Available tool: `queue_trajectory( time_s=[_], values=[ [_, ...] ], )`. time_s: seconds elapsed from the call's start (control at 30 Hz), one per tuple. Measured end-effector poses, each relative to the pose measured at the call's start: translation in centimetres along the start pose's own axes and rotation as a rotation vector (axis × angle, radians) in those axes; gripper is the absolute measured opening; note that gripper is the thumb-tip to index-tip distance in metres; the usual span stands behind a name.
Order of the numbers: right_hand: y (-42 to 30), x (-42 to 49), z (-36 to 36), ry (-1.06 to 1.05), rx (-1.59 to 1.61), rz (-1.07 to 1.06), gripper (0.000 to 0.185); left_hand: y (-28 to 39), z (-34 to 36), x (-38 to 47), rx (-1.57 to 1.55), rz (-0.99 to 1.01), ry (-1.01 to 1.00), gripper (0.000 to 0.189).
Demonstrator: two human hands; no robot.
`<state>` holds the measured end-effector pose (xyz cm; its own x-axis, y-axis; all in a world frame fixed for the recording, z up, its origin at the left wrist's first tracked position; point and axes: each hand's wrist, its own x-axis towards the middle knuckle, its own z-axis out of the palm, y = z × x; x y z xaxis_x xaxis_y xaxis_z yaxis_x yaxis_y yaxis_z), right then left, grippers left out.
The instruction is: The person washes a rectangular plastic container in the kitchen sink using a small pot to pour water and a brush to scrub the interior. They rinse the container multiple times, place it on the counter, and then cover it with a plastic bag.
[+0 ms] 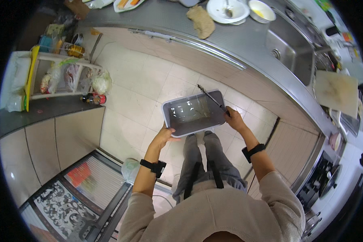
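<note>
In front of my legs I hold a grey rectangular plastic bin (213, 121) with a pale rim. Its bottom looks wet and glossy, with light reflected in it. My left hand (164, 136) grips the rim at the near left corner. At the right end, my right hand (235, 119) holds the dark handle of a thin brush (211, 98) and is against the bin's rim. The brush lies slanted across the opening, its dark bristled tip past the far rim. Fingers of my right hand are partly hidden by the bin and handle.
A steel counter (169, 18) runs along the far side, with a brown cloth (201, 22), a white bowl (228, 11) and a sink (290, 51). Left stands a shelf rack (56, 95) with bagged food. Behind it, a cabinet (78, 133); a sliding door (87, 181) stands lower left.
</note>
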<state>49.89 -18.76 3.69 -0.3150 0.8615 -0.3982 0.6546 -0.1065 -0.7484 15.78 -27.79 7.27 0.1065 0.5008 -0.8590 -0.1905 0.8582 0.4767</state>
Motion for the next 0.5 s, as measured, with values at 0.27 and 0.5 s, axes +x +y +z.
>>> queue_trajectory(
  time_s=[0.27,0.5],
  values=[
    [-7.0,-12.4,-9.9,0.298,0.017,0.039,0.027,2.4,8.0,-9.9,0.003,0.182,-0.117,0.068],
    [-12.2,-23.1,-12.6,0.637,-0.072,0.084,0.021,4.7,10.9,-13.4,0.124,0.334,-0.118,0.066]
  ],
)
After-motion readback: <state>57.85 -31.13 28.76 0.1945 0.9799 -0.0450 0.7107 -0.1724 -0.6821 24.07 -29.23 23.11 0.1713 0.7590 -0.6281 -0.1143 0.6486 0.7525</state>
